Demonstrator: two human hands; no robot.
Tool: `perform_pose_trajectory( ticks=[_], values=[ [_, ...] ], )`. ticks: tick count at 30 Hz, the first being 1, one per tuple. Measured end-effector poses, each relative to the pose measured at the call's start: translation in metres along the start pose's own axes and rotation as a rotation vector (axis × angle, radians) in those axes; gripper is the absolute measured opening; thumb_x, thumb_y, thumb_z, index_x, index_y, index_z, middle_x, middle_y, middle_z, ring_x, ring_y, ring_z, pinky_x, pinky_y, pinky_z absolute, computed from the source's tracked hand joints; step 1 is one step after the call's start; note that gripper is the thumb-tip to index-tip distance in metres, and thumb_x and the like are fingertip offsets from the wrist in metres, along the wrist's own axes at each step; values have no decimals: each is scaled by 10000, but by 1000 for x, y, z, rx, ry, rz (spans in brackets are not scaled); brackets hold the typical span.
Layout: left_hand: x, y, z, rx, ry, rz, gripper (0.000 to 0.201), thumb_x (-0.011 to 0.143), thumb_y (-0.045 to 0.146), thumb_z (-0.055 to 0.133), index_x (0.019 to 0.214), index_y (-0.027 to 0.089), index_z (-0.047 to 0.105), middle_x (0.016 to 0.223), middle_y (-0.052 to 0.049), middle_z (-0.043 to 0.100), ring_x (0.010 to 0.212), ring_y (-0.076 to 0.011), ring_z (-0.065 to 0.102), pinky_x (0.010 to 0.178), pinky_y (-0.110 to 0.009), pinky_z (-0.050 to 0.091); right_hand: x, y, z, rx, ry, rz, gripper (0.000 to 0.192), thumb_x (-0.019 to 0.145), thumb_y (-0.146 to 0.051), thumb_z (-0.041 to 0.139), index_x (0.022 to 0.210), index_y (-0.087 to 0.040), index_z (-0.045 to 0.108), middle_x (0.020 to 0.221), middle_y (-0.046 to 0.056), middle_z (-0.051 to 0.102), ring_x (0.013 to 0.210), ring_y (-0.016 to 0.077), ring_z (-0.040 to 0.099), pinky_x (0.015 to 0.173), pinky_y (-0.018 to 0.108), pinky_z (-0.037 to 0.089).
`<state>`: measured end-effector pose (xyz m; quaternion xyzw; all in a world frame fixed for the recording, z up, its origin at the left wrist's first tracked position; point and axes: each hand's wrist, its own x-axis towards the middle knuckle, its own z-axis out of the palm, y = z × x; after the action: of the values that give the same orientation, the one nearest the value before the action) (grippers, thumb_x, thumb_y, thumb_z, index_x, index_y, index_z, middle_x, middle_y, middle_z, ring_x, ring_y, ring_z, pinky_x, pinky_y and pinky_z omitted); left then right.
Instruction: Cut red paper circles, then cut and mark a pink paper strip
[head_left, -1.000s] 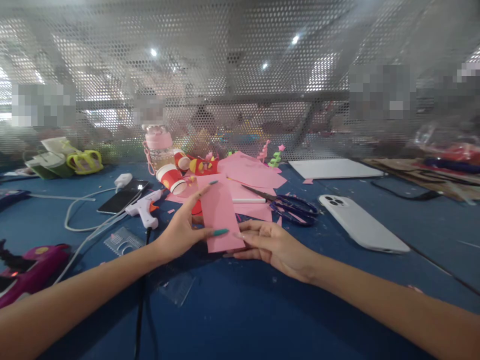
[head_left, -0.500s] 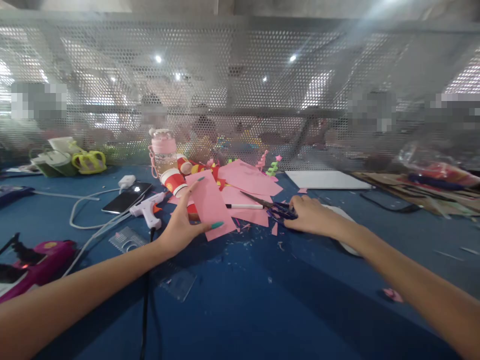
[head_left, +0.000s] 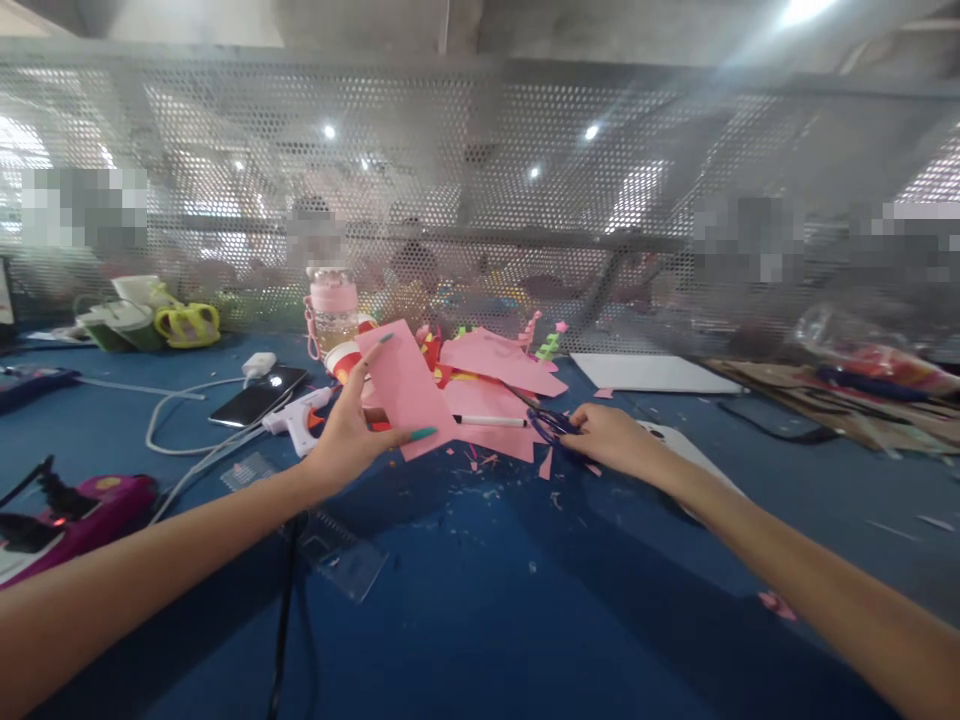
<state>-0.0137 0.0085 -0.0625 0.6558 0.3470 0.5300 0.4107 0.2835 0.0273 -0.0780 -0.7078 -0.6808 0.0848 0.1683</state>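
A rectangular piece of pink paper (head_left: 409,385) is gripped in my left hand (head_left: 349,430), thumb along its near edge and fingers at the far left edge. My right hand (head_left: 611,437) has its fingers closed on the blue handles of a pair of scissors (head_left: 553,424). The blades point away to the left over larger pink sheets (head_left: 506,360). A white marker (head_left: 491,421) with a dark end lies on those sheets, between my hands. Small pink scraps (head_left: 546,463) are scattered on the blue table (head_left: 465,590) near the scissors.
At the left are a hot glue gun (head_left: 300,415), a phone (head_left: 259,395) with a charger and cables, and a purple power strip (head_left: 97,510). A water bottle (head_left: 334,305) stands behind my left hand. A white board (head_left: 652,373) and cardboard (head_left: 840,395) lie at right.
The pink paper in my left hand has shifted slightly left. My right hand has drawn the scissors a little back, their blades angled further away. The view has tilted up slightly.
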Motion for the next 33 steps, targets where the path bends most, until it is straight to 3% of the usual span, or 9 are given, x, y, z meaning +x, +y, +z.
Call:
perform_pose_trajectory(
  ticks=[3,5,8,11,16,19,26,29,33],
  values=[
    [7,18,-9,15,23,83,1018,564,181,815,1418,346,287,1488,-111,294,838,-226,690,644,-309,624,-5,-15,0,403,152,45,126,589,-251,658,567,-228,536,607,38,648,651,224,625,598,303,428],
    [11,31,-16,40,26,135,1002,548,152,815,1399,365,331,1523,-89,218,820,-212,692,662,-315,624,-14,-30,1,804,145,28,162,547,-275,697,616,-222,560,613,20,642,627,191,613,601,293,456],
    [16,43,-23,66,17,140,1002,534,99,796,1389,381,356,1512,-78,254,791,-215,692,616,-322,628,-33,-52,3,1272,-157,-31,281,510,-349,771,601,-206,546,486,-37,547,436,91,481,452,219,397],
    [18,47,-26,46,-3,124,997,530,71,784,1385,376,372,1481,-70,324,798,-235,691,580,-330,629,-56,-71,7,1473,-464,-65,273,555,-307,782,629,-198,543,407,-95,419,329,28,283,345,167,250],
    [17,51,-26,-3,-10,106,975,534,77,785,1377,364,388,1414,-53,422,795,-226,689,659,-401,630,-79,-81,18,1547,-592,-50,348,649,-463,743,655,-197,519,506,-85,418,338,13,237,311,155,193],
    [15,55,-25,-4,-19,111,948,552,63,773,1361,386,401,1427,-27,396,803,-217,688,696,-434,624,-78,-75,27,1456,-569,-251,468,713,-664,603,730,-201,535,534,-78,412,347,16,241,322,160,208],
    [14,58,-20,-50,39,120,940,519,43,791,1327,378,448,1493,-19,287,862,-244,685,735,-459,615,-78,-60,39,1272,-523,-529,672,698,-803,441,977,-200,543,587,-39,492,448,76,399,425,216,359],
    [13,59,-18,-56,55,110,926,521,48,793,1323,369,457,1491,-26,290,868,-248,687,737,-449,617,-84,-63,34,1226,-512,-552,657,710,-797,432,1022,-221,496,614,-50,466,451,81,400,440,226,397],
    [12,59,-16,-44,64,107,947,520,50,802,1339,356,437,1477,-49,314,858,-242,692,718,-403,627,-91,-74,24,1160,-455,-425,554,731,-748,483,932,-232,457,689,-40,451,520,93,438,489,237,441]
  ],
)
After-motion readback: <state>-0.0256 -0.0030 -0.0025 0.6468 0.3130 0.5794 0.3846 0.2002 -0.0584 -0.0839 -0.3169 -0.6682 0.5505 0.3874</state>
